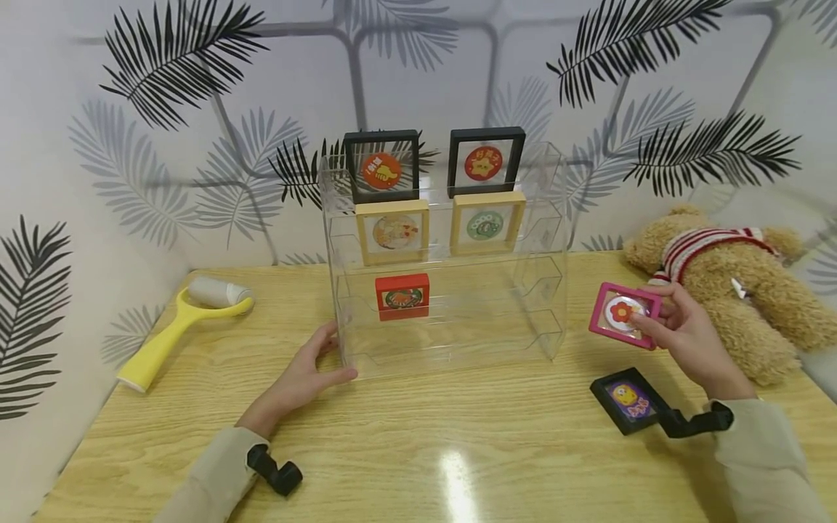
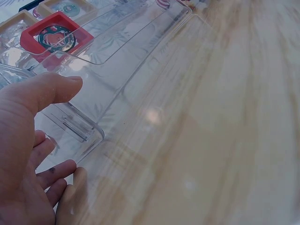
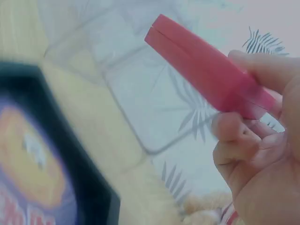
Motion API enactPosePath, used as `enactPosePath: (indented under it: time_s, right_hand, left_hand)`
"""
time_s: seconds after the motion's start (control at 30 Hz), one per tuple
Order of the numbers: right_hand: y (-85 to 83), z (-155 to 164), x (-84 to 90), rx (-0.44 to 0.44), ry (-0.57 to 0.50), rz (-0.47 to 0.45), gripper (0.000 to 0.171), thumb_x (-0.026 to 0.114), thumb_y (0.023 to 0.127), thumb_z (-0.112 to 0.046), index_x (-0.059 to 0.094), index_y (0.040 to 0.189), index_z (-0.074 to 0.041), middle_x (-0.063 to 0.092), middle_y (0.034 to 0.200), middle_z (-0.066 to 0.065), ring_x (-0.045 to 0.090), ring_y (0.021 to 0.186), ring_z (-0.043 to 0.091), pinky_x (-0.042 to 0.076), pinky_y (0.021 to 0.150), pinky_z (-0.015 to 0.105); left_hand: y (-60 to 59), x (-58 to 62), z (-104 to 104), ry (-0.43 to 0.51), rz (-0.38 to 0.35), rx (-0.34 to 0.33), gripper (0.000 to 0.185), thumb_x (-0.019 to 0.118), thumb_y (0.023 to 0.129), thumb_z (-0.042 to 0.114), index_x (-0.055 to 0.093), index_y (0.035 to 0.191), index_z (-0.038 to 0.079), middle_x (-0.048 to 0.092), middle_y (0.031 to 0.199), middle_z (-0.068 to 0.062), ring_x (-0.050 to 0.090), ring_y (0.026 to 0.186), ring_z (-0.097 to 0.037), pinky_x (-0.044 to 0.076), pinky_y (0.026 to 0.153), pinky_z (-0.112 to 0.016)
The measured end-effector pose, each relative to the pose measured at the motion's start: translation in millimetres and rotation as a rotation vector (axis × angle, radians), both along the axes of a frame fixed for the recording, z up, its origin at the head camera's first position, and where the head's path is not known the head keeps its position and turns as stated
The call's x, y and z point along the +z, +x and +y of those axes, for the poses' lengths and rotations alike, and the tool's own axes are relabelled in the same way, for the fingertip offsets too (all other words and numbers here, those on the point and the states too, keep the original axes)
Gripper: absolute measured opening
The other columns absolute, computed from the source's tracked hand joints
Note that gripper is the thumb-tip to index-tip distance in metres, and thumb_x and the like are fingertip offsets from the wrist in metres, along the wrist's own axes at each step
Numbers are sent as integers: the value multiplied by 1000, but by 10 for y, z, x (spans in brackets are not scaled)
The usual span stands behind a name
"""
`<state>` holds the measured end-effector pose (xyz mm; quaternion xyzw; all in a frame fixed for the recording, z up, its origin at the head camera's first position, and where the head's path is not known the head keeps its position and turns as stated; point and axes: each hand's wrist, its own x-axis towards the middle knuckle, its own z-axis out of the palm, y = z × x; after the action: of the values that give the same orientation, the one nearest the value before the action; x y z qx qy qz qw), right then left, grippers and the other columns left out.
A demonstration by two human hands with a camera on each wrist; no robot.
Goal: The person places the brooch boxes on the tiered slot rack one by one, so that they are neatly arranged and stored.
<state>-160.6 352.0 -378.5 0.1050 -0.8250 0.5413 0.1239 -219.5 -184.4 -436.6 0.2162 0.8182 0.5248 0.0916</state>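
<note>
Yellow lint roller (image 1: 171,327) lies near the tabletop (image 1: 418,450) left edge, well apart from everything else.

Left hand (image 1: 302,380) rests against the bottom left corner of the clear acrylic shelf rack (image 1: 445,334), fingers (image 2: 49,91) loosely spread, thumb along the front lip, nothing gripped. The left wrist view shows the same: palm and fingertips touch the clear plastic corner.

Rack stands mid-tabletop, toward the back edge. Top tier: two black frames (image 1: 382,165) side by side. Next tier: two wooden frames (image 1: 392,231). Third tier: one red frame (image 1: 402,296) at the left end. Bottom tier holds nothing.

Right hand (image 1: 680,335) holds the pink frame (image 1: 623,314) in the air just right of the rack, above the tabletop near the right edge, tilted with its face to the camera. Fingers pinch the frame's right side, thumb in front, other fingers behind; the right wrist view shows it edge-on.

Small black frame (image 1: 626,401) lies flat on the tabletop below that hand. Teddy bear (image 1: 732,290) lies at the back right corner.
</note>
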Motion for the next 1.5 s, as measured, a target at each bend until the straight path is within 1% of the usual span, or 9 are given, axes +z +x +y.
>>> enactPosePath:
  time_s: [0.2, 0.43, 0.6, 0.7, 0.8, 1.03, 1.13, 1.3, 1.5]
  right_hand:
    - [-6, -196, 123, 36, -56, 68, 17, 42, 97, -9, 53, 109, -14, 61, 73, -8, 51, 48, 6, 35, 39, 28]
    - [-2, -487, 353, 82, -42, 107, 19, 36, 99, -11, 54, 103, -13, 61, 72, -8, 45, 42, 6, 29, 33, 32]
    - [-63, -727, 470, 91, -104, 143, 16, 37, 99, -11, 52, 95, -9, 64, 78, -6, 45, 42, 10, 30, 35, 30]
    - [-133, -872, 507, 78, -107, 167, 17, 38, 99, -10, 54, 100, -4, 63, 73, -5, 44, 42, 11, 32, 36, 28]
    - [-212, -1006, 534, 49, -16, 218, 18, 41, 97, -6, 53, 107, 1, 61, 69, -3, 45, 45, 10, 35, 38, 26]
    - [-372, -1276, 541, 22, 304, 378, 29, 55, 89, 1, 48, 116, 5, 65, 98, 20, 57, 66, 4, 47, 55, 14]
    - [-435, -1352, 530, 31, 382, 415, 30, 58, 87, 1, 50, 115, 5, 66, 99, 19, 60, 70, 10, 48, 60, 12]
    - [-532, -1430, 530, 47, 512, 504, 28, 64, 82, 1, 57, 109, 4, 66, 92, 14, 64, 74, 19, 54, 64, 26]
    - [-647, -1496, 545, 53, 551, 583, 27, 66, 80, 2, 62, 107, 5, 65, 97, 16, 65, 76, 23, 55, 65, 35]
  left_hand:
    - [-1, -6, -7, 2, 2, -1, 77, 70, 82, 24, 25, 145, 22, 39, 141, -13, 35, 130, -34, 23, 106, -57]
    - [-6, -3, -9, 7, 4, -4, 76, 70, 82, 23, 26, 144, 22, 40, 140, -13, 36, 129, -34, 24, 105, -58]
    - [3, 0, -8, 16, 14, -7, 76, 70, 82, 22, 26, 144, 22, 39, 140, -14, 36, 129, -35, 24, 105, -58]
    - [12, -7, -6, 18, 14, -12, 77, 70, 82, 22, 25, 145, 20, 39, 140, -15, 36, 129, -36, 24, 105, -58]
    - [17, -18, -5, 16, 12, -16, 77, 70, 82, 22, 24, 145, 19, 39, 140, -15, 36, 129, -36, 24, 105, -58]
    - [23, -20, -8, 8, 19, -18, 77, 70, 82, 22, 25, 145, 18, 41, 138, -16, 36, 129, -36, 22, 106, -59]
    - [23, -16, -6, 8, 19, -17, 77, 70, 82, 22, 25, 145, 19, 41, 138, -16, 36, 129, -35, 22, 106, -59]
    - [10, -24, -6, 6, 18, -13, 77, 70, 82, 22, 25, 144, 20, 42, 138, -16, 36, 129, -35, 21, 106, -59]
    - [-1, -9, -20, 3, 8, -4, 77, 70, 82, 23, 25, 145, 20, 41, 138, -16, 35, 130, -36, 23, 106, -58]
